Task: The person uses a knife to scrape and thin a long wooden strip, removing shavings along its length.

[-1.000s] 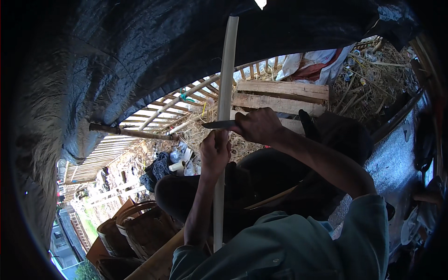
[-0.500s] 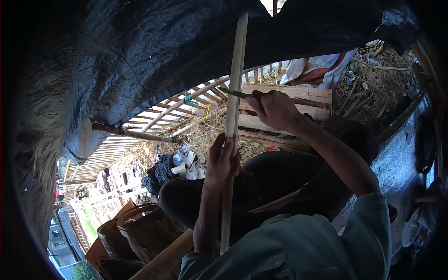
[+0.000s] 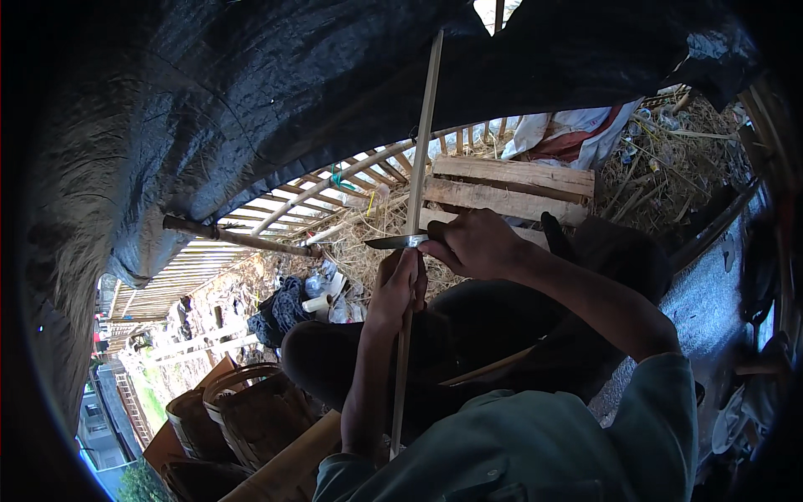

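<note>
A long pale strip, seemingly split bamboo (image 3: 424, 134), stands nearly upright in front of me, its lower end running down beside my left forearm. My left hand (image 3: 398, 284) is closed round it at about mid-length. In my right hand (image 3: 478, 243) is a knife (image 3: 391, 243), its blade pointing left. The blade lies across the strip just above my left hand's fingers. My right fingers wrap the knife's handle and hide most of it.
Wooden planks (image 3: 510, 188) lie ahead on straw-strewn ground. Dark plastic sheeting (image 3: 276, 92) hangs overhead and to the left, above a slatted bamboo fence (image 3: 309, 201). Woven baskets (image 3: 259, 414) stand at lower left. A white and red sack (image 3: 577, 134) lies beyond the planks.
My right hand has brought the knife down along the strip, from well above my left hand to just over it. The strip has turned and now shows a narrower side.
</note>
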Motion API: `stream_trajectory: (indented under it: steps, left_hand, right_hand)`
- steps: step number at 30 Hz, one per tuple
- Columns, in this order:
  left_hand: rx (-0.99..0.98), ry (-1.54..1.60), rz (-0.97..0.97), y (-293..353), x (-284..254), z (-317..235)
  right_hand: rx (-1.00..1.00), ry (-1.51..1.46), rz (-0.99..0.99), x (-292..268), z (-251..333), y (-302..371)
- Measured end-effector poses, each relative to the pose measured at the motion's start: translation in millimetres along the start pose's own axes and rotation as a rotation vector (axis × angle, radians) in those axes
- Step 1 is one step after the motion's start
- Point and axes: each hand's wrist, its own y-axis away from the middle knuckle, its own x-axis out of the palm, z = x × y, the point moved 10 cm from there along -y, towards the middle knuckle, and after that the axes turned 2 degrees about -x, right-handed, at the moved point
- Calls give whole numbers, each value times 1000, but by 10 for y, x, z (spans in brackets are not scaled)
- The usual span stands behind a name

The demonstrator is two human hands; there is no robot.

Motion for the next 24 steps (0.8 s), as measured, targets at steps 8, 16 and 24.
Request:
stream_trajectory:
  steps: [8, 16, 24]
  left_hand:
    - [832, -697, -355, 203, 90, -422]
    - [521, -727, -393, 82, -34, -355]
    - [380, -571, -323, 199, 12, -394]
  right_hand:
    - [-45, 65, -11, 41, 78, 23]
    - [-34, 195, -70, 107, -48, 14]
    - [268, 375, -551, -1323, -881, -258]
